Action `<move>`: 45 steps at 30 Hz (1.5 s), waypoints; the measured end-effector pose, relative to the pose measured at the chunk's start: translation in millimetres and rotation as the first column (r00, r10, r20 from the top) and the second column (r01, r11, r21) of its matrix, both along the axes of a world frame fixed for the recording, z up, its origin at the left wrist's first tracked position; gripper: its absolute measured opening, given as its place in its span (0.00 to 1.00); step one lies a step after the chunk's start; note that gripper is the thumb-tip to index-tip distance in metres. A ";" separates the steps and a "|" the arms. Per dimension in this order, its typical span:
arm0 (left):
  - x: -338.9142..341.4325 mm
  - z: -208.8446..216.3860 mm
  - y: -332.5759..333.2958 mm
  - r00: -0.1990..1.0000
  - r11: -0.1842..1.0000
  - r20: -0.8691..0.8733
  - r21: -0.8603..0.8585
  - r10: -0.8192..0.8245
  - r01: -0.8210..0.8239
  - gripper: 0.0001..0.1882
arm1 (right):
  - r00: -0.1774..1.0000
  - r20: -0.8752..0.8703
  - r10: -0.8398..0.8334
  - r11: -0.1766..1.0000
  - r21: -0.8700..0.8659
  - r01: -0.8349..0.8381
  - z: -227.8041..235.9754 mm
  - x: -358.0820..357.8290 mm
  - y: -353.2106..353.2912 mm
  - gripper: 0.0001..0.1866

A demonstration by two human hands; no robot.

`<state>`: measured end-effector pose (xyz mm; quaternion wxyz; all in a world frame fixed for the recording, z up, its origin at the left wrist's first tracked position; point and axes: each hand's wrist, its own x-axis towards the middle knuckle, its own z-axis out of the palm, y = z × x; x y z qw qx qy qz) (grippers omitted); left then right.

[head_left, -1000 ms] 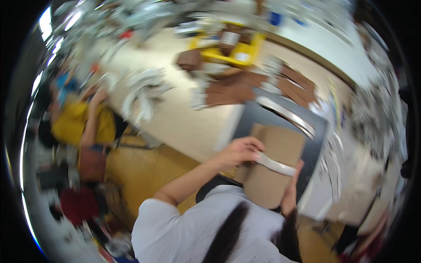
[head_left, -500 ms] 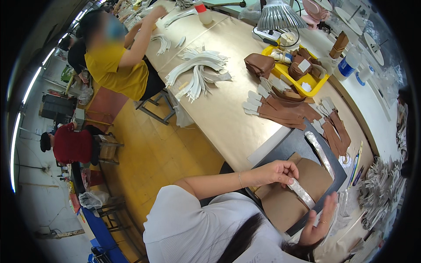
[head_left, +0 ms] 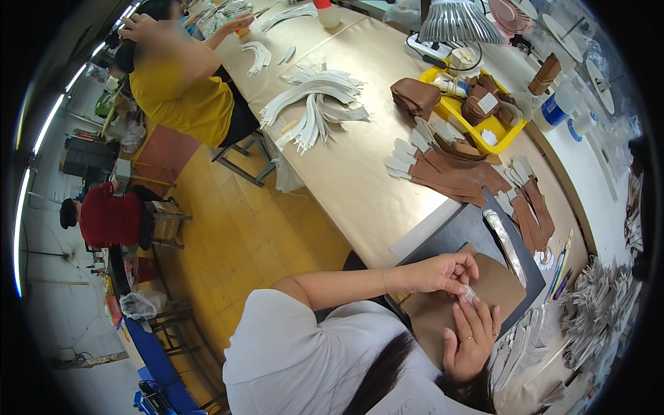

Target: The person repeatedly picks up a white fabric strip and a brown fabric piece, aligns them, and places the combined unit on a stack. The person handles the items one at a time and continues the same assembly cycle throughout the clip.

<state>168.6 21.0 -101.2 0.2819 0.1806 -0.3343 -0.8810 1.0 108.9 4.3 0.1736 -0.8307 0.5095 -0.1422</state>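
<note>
My left hand (head_left: 443,274) pinches a short pale, shiny strip (head_left: 470,294) between thumb and fingers, above a brown sheet (head_left: 494,273). Close against it, my right hand (head_left: 474,339) has its fingers stretched over the strip, fingertips touching it near the left thumb, its own thumb apart. Most of the strip is hidden under the right fingers. The brown sheet lies on a dark board (head_left: 477,225). Farther along this board rests another curved, shiny silvery strip (head_left: 505,243).
Brown leather strips (head_left: 449,176) with pale ends lie beyond the board, near a yellow tray (head_left: 508,142) of brown rolls. Pale curved strips (head_left: 318,97) are heaped farther off. A metal lamp (head_left: 460,24) hangs above. Pens (head_left: 564,266) and grey strips (head_left: 598,311) lie rightward. A co-worker (head_left: 183,97) sits far left.
My right hand has come in from the right and down onto the strip, covering most of it. My left hand keeps its pinch. The co-worker in yellow has raised a hand to their head.
</note>
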 end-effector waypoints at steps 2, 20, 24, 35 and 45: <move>0.3 -2.1 -0.6 1.000 1.000 0.003 -0.005 0.001 -0.001 0.16 | 1.000 0.019 -0.019 1.000 0.004 0.019 1.4 3.0 -1.2 0.20; 2.3 6.2 -6.0 0.999 0.999 0.043 0.033 -0.033 0.031 0.18 | 0.905 0.422 -0.042 0.974 -0.184 0.131 -70.8 -41.9 44.2 0.26; 1.5 3.9 -7.1 0.998 0.998 0.045 0.047 -0.041 0.039 0.19 | 0.867 0.496 -0.049 0.958 -0.221 0.181 -95.1 -43.2 54.7 0.30; 3.7 3.0 -9.0 0.998 0.996 0.032 0.060 -0.061 0.059 0.21 | 0.124 0.974 -0.191 0.963 0.161 0.218 -150.5 -16.7 71.8 0.46; 1.0 65.1 -28.3 0.986 0.976 0.103 -0.163 -0.130 0.146 0.10 | -0.533 0.792 -0.296 0.827 0.493 0.272 -109.2 -14.4 61.6 0.41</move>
